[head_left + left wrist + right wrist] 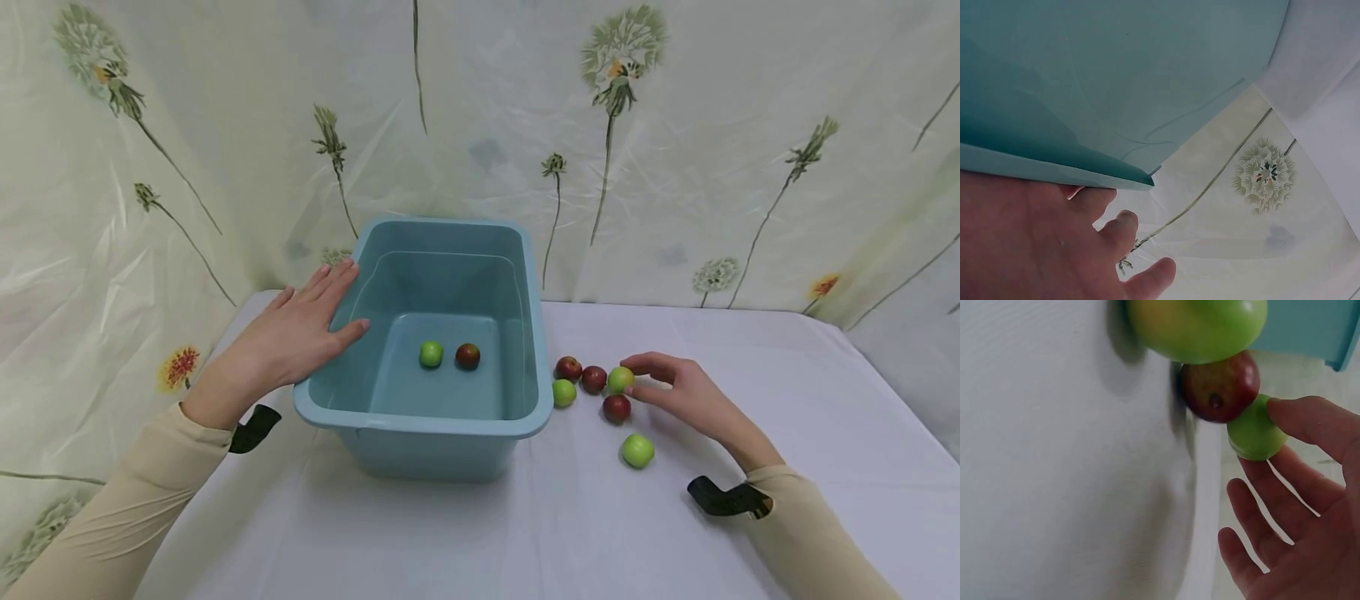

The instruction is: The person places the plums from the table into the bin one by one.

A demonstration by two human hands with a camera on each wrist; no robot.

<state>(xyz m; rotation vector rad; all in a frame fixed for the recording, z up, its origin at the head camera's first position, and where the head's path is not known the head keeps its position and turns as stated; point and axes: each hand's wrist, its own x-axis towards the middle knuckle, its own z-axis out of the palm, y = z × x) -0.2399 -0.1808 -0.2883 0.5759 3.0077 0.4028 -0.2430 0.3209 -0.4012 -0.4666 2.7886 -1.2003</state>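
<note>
A blue plastic tub (pixel 431 454) stands on the table with a green apple (pixel 431 354) and a dark red apple (pixel 468 357) on its floor. My left hand (pixel 300 321) rests on the tub's left rim, fingers stretched out; the left wrist view has this hand (pixel 1041 237) against the rim's edge. To the tub's right, my right hand (pixel 693 400) pinches a green apple (pixel 620 380) between thumb and fingertips. The right wrist view shows that green apple (pixel 1255 431) behind a red apple (pixel 1219 387), partly covered by the thumb.
Around the pinched apple lie red apples (pixel 594 380) and a green apple (pixel 564 392), near the tub's right side. Another green apple (pixel 638 451) sits closer to the front. A white cloth (pixel 750 350) covers the table; a flower-printed curtain (pixel 465 108) hangs behind it.
</note>
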